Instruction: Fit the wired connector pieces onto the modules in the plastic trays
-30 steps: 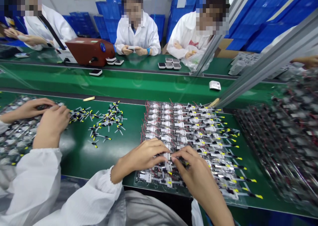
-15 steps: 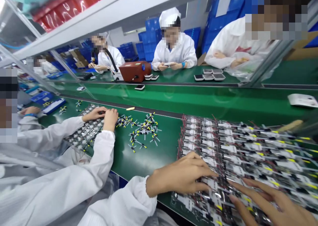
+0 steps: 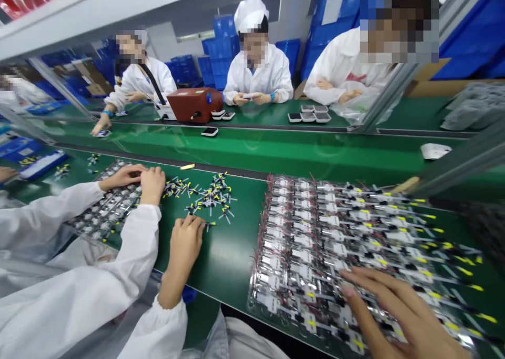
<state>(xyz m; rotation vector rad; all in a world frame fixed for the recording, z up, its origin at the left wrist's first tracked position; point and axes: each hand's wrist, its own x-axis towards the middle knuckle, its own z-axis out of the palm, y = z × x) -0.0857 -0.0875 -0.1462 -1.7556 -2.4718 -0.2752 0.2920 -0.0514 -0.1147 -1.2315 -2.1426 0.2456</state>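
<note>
The person's left hand (image 3: 183,241) is pinching a small yellow-tipped part (image 3: 207,223) in a closed grip, just beside a loose pile of parts (image 3: 209,198) on the green desk (image 3: 232,264). The right hand (image 3: 402,317) is hanging open, fingers spread, over a clear tray of wired white modules (image 3: 335,248), while a co-worker's hands (image 3: 134,177) are working at a neighbouring tray (image 3: 104,211)
</note>
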